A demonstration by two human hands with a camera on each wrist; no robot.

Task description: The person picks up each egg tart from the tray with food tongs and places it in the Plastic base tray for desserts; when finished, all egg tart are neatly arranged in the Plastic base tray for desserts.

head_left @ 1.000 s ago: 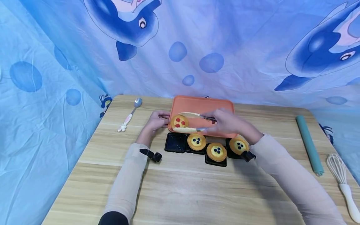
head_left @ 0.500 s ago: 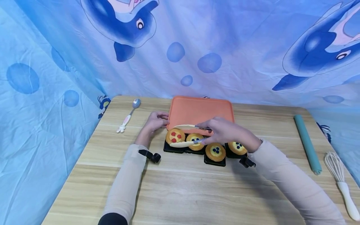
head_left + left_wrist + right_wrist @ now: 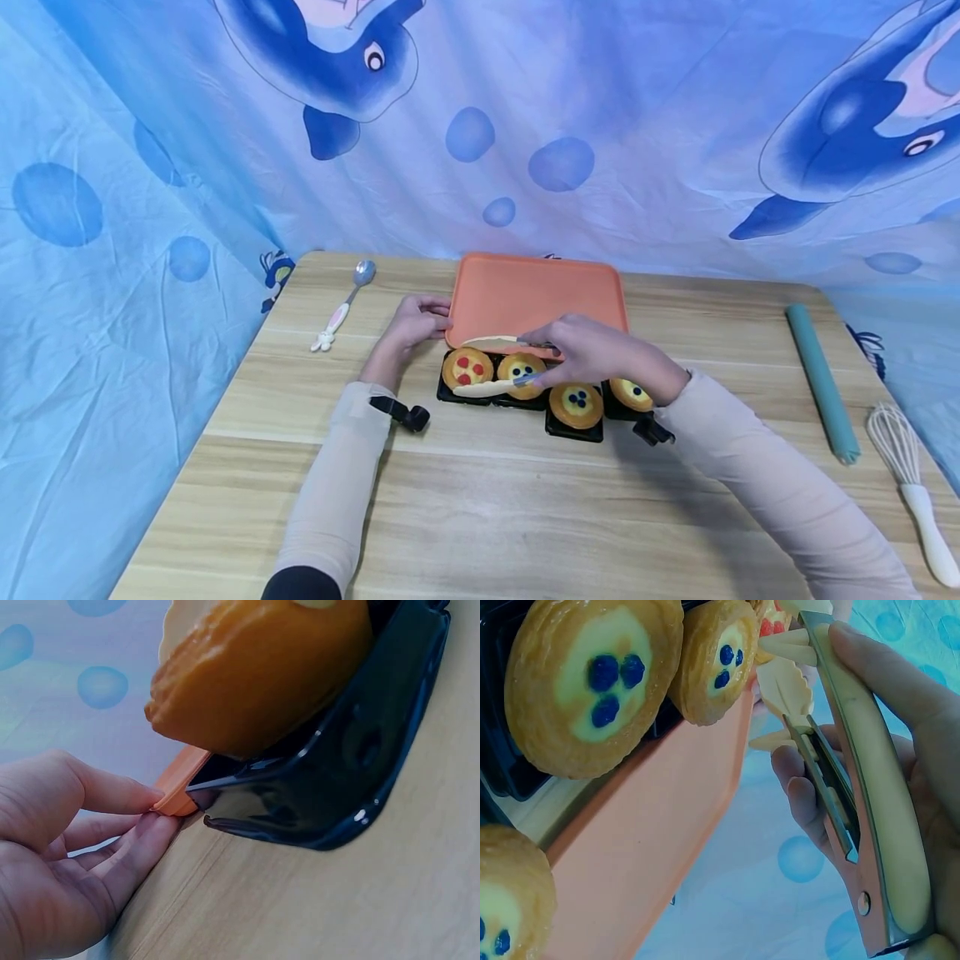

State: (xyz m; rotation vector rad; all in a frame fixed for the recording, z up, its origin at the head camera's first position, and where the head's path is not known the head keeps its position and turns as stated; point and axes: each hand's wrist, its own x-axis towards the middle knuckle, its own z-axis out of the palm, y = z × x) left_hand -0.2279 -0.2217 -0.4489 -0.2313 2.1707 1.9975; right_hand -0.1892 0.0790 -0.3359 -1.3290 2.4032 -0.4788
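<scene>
My right hand [image 3: 592,346] grips a pair of tongs [image 3: 889,795] with cream-coloured tips. In the head view the tips stand apart, one on the far side and one on the near side of an egg tart [image 3: 467,367] topped with red fruit pieces. That tart sits in the leftmost small black tray [image 3: 463,400]; the left wrist view shows its crust tilted over the black wall. With thumb and fingers, my left hand [image 3: 67,847] pinches the corner of the orange tray [image 3: 536,292] just behind. Beside the red-topped tart, a blueberry tart [image 3: 510,387] is partly hidden by the tongs.
Two more blueberry tarts rest in black trays to the right, a nearer one [image 3: 576,406] and one [image 3: 632,395] partly behind my right wrist. A rabbit-handled spoon [image 3: 341,315] lies left. A teal rolling pin [image 3: 823,383] and a whisk [image 3: 911,483] lie at the right.
The tongs have carried the red-topped tart from the orange tray forward into the leftmost black tray. Over the last half second they have hardly moved. My left hand stays at the tray's corner.
</scene>
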